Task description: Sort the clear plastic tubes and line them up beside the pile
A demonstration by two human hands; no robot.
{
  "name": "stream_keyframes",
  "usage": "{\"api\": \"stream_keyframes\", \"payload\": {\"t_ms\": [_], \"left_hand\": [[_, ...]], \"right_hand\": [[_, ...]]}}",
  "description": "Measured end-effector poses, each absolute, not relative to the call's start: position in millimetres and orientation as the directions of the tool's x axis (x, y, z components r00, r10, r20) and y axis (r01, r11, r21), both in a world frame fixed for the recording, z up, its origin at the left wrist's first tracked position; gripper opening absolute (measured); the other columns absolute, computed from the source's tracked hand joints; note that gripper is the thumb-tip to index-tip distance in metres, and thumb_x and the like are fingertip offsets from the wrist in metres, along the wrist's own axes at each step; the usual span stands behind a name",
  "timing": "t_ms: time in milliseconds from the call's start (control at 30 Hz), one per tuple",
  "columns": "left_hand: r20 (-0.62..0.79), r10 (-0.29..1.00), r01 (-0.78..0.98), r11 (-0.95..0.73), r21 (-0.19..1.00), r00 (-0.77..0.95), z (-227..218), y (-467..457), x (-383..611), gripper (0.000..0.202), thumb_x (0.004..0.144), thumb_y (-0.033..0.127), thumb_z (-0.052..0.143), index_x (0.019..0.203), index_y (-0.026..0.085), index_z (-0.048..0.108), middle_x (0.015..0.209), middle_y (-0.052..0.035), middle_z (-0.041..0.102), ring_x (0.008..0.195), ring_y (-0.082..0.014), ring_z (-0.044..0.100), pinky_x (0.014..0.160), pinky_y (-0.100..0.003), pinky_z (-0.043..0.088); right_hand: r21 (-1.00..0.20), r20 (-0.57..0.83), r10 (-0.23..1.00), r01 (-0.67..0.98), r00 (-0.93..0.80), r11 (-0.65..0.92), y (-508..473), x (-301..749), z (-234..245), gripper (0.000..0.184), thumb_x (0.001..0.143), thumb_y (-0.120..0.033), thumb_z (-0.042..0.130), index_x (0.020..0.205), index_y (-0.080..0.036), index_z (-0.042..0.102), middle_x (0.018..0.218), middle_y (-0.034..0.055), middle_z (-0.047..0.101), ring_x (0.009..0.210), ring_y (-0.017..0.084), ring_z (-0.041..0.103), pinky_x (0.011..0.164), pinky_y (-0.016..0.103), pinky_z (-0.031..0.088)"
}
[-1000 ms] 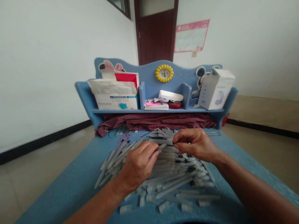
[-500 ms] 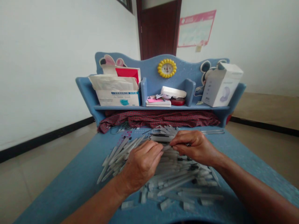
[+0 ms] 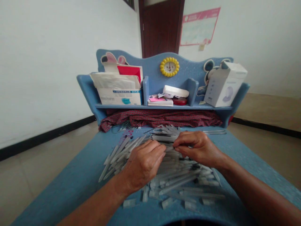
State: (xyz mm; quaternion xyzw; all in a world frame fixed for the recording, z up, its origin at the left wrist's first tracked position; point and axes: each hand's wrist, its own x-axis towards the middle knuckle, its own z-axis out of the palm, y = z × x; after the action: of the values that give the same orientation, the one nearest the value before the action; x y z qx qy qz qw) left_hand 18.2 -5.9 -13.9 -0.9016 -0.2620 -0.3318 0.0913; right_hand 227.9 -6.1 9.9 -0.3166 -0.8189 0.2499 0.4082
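A loose pile of frosted, see-through pen barrels (image 3: pixel 180 182) and short caps (image 3: pixel 167 202) is spread over the blue desk. Above the middle of the pile, my left hand (image 3: pixel 147 160) is closed with thumb and fingertips together; what it grips is hidden behind the fingers. Just to its right, my right hand (image 3: pixel 196 147) pinches something small between thumb and forefinger, too blurred to name. A small gap lies between the two sets of fingertips. Small black pen pieces (image 3: pixel 195 167) lie among the barrels by my right hand.
At the back of the blue desk (image 3: pixel 77 185) rises a shelf (image 3: pixel 162 107) bearing a mask box (image 3: pixel 119 95), papers, a red tin (image 3: pixel 180 101) and a white box (image 3: pixel 223 86). A yellow flower-shaped clock (image 3: pixel 169 67) is on its back panel. Checked cloth (image 3: pixel 162 118) lies below.
My fingertips have come slightly apart, the right hand shifting a little to the right. Both hands stay closed above the pile. The camera view has moved slightly.
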Motion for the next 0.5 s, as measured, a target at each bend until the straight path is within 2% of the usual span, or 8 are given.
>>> {"api": "stream_keyframes", "payload": {"t_ms": [233, 500], "left_hand": [[0.587, 0.489, 0.467, -0.861, 0.203, 0.645, -8.8, -6.1, 19.2, 0.019, 0.088, 0.015, 0.046, 0.088, 0.010, 0.064, 0.074, -0.0059, 0.061, 0.068, -0.0152, 0.058, 0.062, -0.026, 0.046], [0.485, 0.584, 0.438, -0.811, 0.388, 0.651, -1.9, -7.2, 21.5, 0.016, 0.085, 0.016, 0.049, 0.086, 0.011, 0.065, 0.073, -0.0030, 0.061, 0.069, -0.0135, 0.058, 0.064, -0.025, 0.045]], "right_hand": [[-0.793, 0.439, 0.793, 0.233, -0.422, 0.563, -5.6, 229.8, 4.8, 0.008, 0.076, -0.013, 0.061, 0.074, -0.013, 0.069, 0.065, 0.0007, 0.060, 0.046, 0.006, 0.052, 0.042, 0.017, 0.042], [-0.825, 0.397, 0.808, 0.217, -0.436, 0.522, -8.5, 231.4, 3.3, 0.005, 0.075, -0.014, 0.063, 0.075, -0.013, 0.068, 0.066, 0.0006, 0.060, 0.045, 0.005, 0.051, 0.041, 0.016, 0.041]]}}
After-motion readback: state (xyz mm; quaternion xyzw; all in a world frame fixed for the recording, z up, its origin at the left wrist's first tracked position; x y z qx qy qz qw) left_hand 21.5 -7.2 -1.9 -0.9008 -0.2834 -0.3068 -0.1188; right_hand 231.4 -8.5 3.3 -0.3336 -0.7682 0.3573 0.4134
